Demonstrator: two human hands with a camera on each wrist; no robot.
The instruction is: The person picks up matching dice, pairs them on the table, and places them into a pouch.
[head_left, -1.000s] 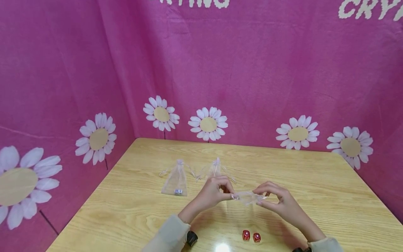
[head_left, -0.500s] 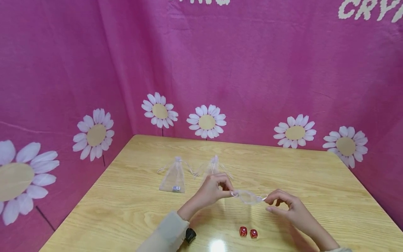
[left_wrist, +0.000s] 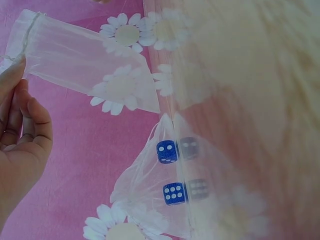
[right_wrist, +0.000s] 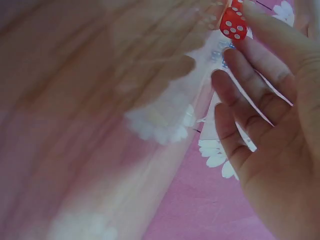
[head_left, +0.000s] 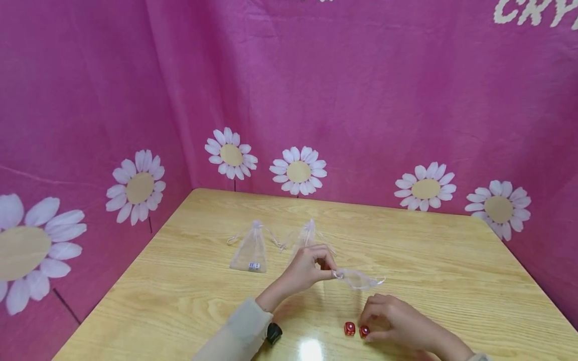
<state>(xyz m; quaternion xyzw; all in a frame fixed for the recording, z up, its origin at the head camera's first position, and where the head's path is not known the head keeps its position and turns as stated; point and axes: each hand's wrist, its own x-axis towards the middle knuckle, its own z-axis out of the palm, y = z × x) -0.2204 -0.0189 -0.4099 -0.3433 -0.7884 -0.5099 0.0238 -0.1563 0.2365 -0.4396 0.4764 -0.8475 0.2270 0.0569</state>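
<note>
My left hand (head_left: 311,266) pinches the edge of a sheer white drawstring pouch (head_left: 358,279), held above the table with its mouth spread. In the left wrist view this pouch (left_wrist: 90,55) hangs from thumb and fingers, with nothing visible inside. My right hand (head_left: 395,321) is down at the table, thumb and index finger at either side of a red die (head_left: 364,331). The right wrist view shows the thumb against that die (right_wrist: 233,24), the other fingers loosely bent. A second red die (head_left: 349,328) sits just to its left.
Behind the left hand stand two sheer pouches. The left pouch (head_left: 248,248) has dice at its bottom; the other pouch (head_left: 303,240) is partly hidden by the hand. Blue dice (left_wrist: 174,193) show through a pouch in the left wrist view. A pink flowered cloth (head_left: 361,100) borders the wooden table (head_left: 451,260).
My right hand has let go of the pouch's right side and come down toward me to the right-hand red die. The left hand keeps hold of the pouch in about the same place.
</note>
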